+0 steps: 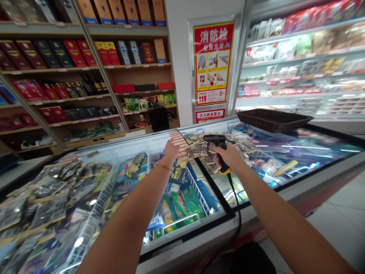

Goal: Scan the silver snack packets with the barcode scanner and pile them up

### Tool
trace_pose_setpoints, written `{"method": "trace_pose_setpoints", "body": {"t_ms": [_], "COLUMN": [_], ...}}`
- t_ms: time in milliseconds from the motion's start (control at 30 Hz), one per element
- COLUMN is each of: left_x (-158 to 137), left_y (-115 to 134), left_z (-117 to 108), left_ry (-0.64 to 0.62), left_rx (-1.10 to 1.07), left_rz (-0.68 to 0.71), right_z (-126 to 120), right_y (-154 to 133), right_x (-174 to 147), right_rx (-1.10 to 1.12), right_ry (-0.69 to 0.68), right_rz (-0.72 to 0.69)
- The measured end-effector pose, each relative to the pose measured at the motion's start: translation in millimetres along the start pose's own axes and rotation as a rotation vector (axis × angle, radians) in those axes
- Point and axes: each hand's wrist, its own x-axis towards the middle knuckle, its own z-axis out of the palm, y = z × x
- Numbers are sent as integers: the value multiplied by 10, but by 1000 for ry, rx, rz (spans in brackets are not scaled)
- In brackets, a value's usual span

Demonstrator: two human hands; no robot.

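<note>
My left hand (171,152) is closed on an orange-and-white striped packet (180,144), held above the open part of a chest freezer (216,227). In my right hand (231,156) is a black and yellow barcode scanner (215,140), gripped by its handle, its cable hanging down over the freezer's front. The scanner's head points left toward the packet, a short gap between them. Beneath my hands, a white wire basket (199,192) holds green packets (182,203) and other frozen goods. Several small dark packets (203,147) lie on the glass behind the scanner.
Many dark, clear-wrapped packets (51,186) cover the freezer's left glass. A brown tray (273,118) rests at the back right of the freezer. Shelves with boxes (76,52) stand behind on the left, a red poster (213,62) in the middle, a lit display fridge (302,72) on the right.
</note>
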Motion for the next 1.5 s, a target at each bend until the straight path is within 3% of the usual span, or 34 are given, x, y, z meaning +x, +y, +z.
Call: {"method": "trace_pose_setpoints", "body": {"t_ms": [167,300,433,567,667,800,1033,1233,1500], "left_x": [-121,-192,-203,-167,-163,-191,-232,-286,-260], "left_y": [-178,-278,-355,-446,-506,-469,-169,-203,-201], "left_z": [-1136,-1945,-2583,-3013,-3139,-3098,-3012,-3003,-2973], "left_ry": [150,195,247,208,181,193,133,174,-192], "left_rx": [316,771,1067,1165,1199,1221,1244,1244,1280], "left_rz": [-75,-81,-110,-142,-122,-153,-124,-238,-127], "right_z": [743,1326,1753,1945,1974,1963,1892,1822,1790], "right_y": [-34,-23,57,257,412,515,490,485,461], "right_x": [-185,-327,-451,-524,-522,-489,-516,-551,-510], "right_rx": [-19,3,14,29,-7,-1,-36,-8,9], "right_ry": [-123,-248,-319,-344,-373,-389,-392,-376,-347], "right_rz": [1,-8,-9,-17,-45,-62,-95,-87,-36]}}
